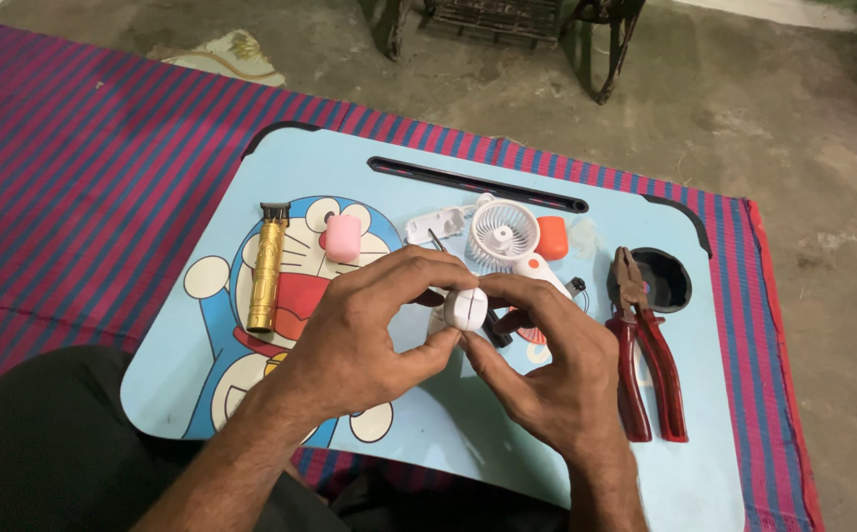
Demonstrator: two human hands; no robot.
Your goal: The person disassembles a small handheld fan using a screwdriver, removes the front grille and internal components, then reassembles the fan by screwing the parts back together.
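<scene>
**Over the bench: both hands on the white case**

Above mid-bench [281, 158], left hand [355, 340] and right hand [547, 369] pinch a small white case [466, 308] between fingertips, seam facing up. Both grips closed on it: thumbs underneath, forefingers on top.

My read: it's being split or pressed at the seam. To do that well:
- keep thumbs either side of the seam, not on it
- even pressure, no twisting
- stay low over the bench so loose bits land there

Nearby: fan [503, 234] and orange part [552, 237] just behind the hands, pink case [342, 237], gold trimmer [267, 271] to the left, pliers [645, 345] to the right.
</scene>
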